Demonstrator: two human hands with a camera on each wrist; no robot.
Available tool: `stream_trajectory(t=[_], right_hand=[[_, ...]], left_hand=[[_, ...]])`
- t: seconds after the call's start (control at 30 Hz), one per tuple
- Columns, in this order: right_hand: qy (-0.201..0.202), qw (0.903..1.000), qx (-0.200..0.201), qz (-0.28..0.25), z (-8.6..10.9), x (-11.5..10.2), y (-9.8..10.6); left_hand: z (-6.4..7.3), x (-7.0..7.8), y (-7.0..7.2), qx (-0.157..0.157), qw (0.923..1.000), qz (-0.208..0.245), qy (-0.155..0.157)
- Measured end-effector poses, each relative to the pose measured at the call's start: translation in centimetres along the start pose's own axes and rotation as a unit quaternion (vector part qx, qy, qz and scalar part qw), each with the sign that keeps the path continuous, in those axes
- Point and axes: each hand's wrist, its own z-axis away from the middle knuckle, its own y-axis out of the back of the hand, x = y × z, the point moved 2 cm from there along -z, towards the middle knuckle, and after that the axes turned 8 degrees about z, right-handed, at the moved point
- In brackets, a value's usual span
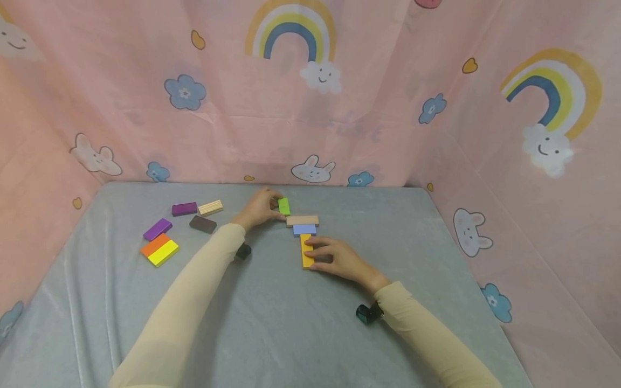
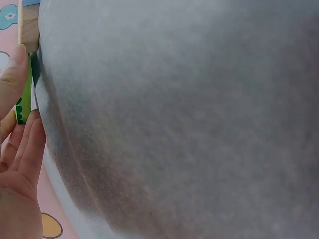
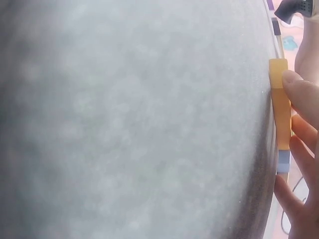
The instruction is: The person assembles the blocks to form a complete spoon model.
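My left hand (image 1: 259,208) pinches a green block (image 1: 284,206) between thumb and fingers at the far side of a row of blocks. In the left wrist view the thumb (image 2: 15,74) lies by the joint between the green block and a wooden block (image 2: 30,30). Nearer, a light blue block (image 1: 304,230) sits against the wooden one. An orange-yellow block (image 1: 306,258) runs lengthwise toward me from the blue block. My right hand (image 1: 344,260) holds this block from the right, thumb near its close end and fingers over its top.
To the left lie a dark purple block (image 1: 184,209), a ridged pale wooden block (image 1: 211,208), a dark brown block (image 1: 202,224), a purple block (image 1: 157,229), an orange block (image 1: 156,245) and a yellow block (image 1: 163,253). A pink patterned curtain (image 1: 218,140) surrounds the grey-covered table (image 1: 301,334).
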Motion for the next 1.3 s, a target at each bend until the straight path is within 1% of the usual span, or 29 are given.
stream_trajectory(t=[0.17, 0.33, 0.43, 0.7, 1.07, 1.3], right_hand=[[0.001, 1.0, 0.0, 0.004, -0.04, 0.03, -0.01], [-0.002, 1.0, -0.006, 0.008, -0.06, 0.21, -0.13], [-0.001, 0.9999, -0.007, 0.008, -0.1, 0.27, -0.19], [0.007, 1.0, 0.004, 0.0, -0.05, 0.19, -0.16], [0.004, 1.0, 0.004, 0.001, -0.03, 0.12, -0.04], [0.002, 1.0, 0.003, 0.001, 0.03, 0.12, -0.02]], left_hand=[[-0.04, 0.05, 0.0, 0.001, 0.9999, -0.008, -0.005], [-0.09, -0.09, -0.08, 0.004, 0.9994, -0.031, -0.014], [-0.14, -0.12, -0.1, 0.005, 0.9992, -0.036, -0.017], [-0.03, -0.13, -0.14, 0.003, 0.9992, -0.037, -0.013], [0.05, -0.26, -0.33, 0.002, 0.9992, -0.037, -0.018], [0.28, -0.09, -0.31, 0.004, 0.999, -0.038, -0.022]])
